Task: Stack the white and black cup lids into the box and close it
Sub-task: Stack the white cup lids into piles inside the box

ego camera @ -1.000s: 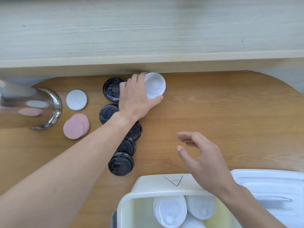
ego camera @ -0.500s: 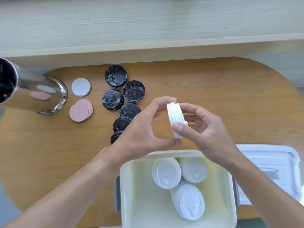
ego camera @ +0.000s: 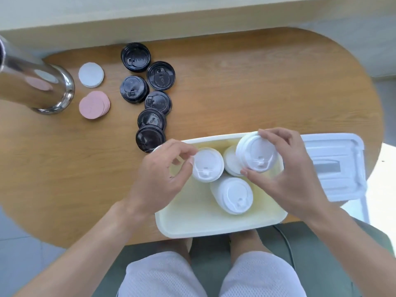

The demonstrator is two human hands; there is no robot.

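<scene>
Rounded wooden tabletop (ego camera: 257, 86) ahead: my right hand (ego camera: 287, 179) grips a white plastic cup lid (ego camera: 256, 156) flat over the cream plastic box (ego camera: 214, 229), directly above a lid stack. My left hand (ego camera: 158, 179), fingers loosely curled, touches the neighbouring white stack (ego camera: 206, 167); six black plastic lids (ego camera: 153, 99) wait to its far left.

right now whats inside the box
Inside the box are stacks of white lids: one front stack, one far-left, one mostly hidden beneath the white lid the right hand holds. How many lids each stack has is hidden.
</scene>
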